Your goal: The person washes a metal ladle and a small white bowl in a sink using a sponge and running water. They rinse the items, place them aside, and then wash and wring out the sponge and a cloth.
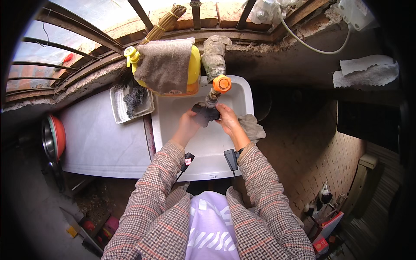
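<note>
Both my hands are over a white ceramic sink (204, 146), holding a dark wet-looking cloth (206, 115) between them. My left hand (188, 125) grips the cloth's left side, and my right hand (229, 118) grips its right side. Just above the cloth is the spout of a tap with an orange knob (222, 84); whether water runs is hard to tell. The tap's pipe (215, 57) is wrapped in grimy material. A grey rag (252, 127) hangs over the sink's right rim, close to my right wrist.
Behind the sink stands a yellow plastic jug (195, 70) draped with a brown towel (164, 65). Left of it are a white tray (117, 113) with a dark scourer (134, 100) and a straw brush (167, 22). Stacked basins (57, 138) stand at the counter's left end. Window bars run along the back.
</note>
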`<move>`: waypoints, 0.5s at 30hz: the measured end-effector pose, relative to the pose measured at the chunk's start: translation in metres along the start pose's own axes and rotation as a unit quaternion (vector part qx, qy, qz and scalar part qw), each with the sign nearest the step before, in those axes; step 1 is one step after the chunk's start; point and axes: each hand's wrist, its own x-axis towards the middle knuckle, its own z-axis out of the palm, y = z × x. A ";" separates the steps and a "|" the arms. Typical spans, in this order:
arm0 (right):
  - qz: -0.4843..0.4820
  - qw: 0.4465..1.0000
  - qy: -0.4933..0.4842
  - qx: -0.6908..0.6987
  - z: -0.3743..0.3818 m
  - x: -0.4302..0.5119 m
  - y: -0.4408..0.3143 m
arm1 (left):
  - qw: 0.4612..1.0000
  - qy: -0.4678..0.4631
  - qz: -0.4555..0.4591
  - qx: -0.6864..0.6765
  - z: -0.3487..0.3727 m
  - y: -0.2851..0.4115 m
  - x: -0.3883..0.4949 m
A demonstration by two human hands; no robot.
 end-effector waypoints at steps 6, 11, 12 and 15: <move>-0.046 0.979 -0.090 -0.175 0.017 -0.020 0.004 | 0.988 -0.121 -0.089 -0.043 -0.008 -0.007 0.007; -0.076 0.973 0.048 -0.211 -0.003 -0.006 0.015 | 0.995 -0.030 -0.099 -0.010 -0.005 -0.017 0.007; -0.074 0.957 0.015 -0.280 -0.009 -0.001 0.017 | 0.994 -0.050 -0.096 -0.004 -0.003 -0.017 0.007; -0.101 0.935 0.048 -0.337 -0.022 0.013 0.018 | 0.994 -0.073 -0.087 0.008 -0.001 -0.011 0.004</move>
